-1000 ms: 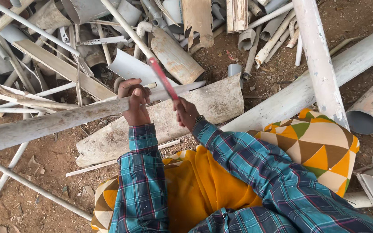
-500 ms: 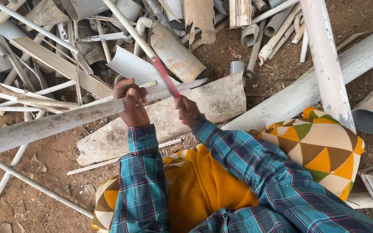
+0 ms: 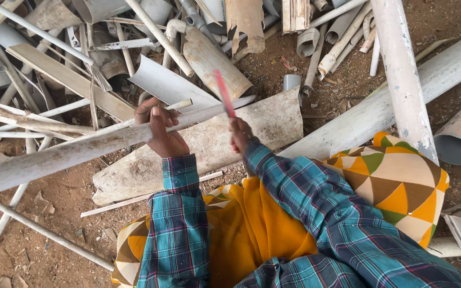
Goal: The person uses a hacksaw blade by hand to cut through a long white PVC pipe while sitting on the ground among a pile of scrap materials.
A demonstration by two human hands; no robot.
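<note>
The left hand (image 3: 162, 133) is wrapped around a long dirty white pipe (image 3: 70, 154), with its fingers (image 3: 158, 113) curled tight over the top of it. The pipe lies almost flat across the view. Its long line runs from about 8 o'clock, low at the left edge, up to about 2 o'clock, where its thin end stops near the middle of the view. The right hand (image 3: 239, 133) is closed around the bottom of a thin red tool (image 3: 224, 94). The tool looks blurry, so I cannot tell just what kind it is. It sticks up from the right hand toward 11 o'clock and crosses the pipe near the pipe's thin end. So the spot where tool and pipe meet is at about 3 o'clock from the left hand and just above the right hand. The right hand is nearer to that spot. The left hand holds the pipe a bit further down, near but not touching the tool. Under the pipe lies a wide, flat, muddy curved sheet (image 3: 262, 125) on the red dirt ground (image 3: 54, 234). A big pile of old pipes (image 3: 204, 32) fills the far side at 12 o'clock. A thick white pipe (image 3: 401, 69) stands at 1 o'clock, well apart from both hands.
</note>
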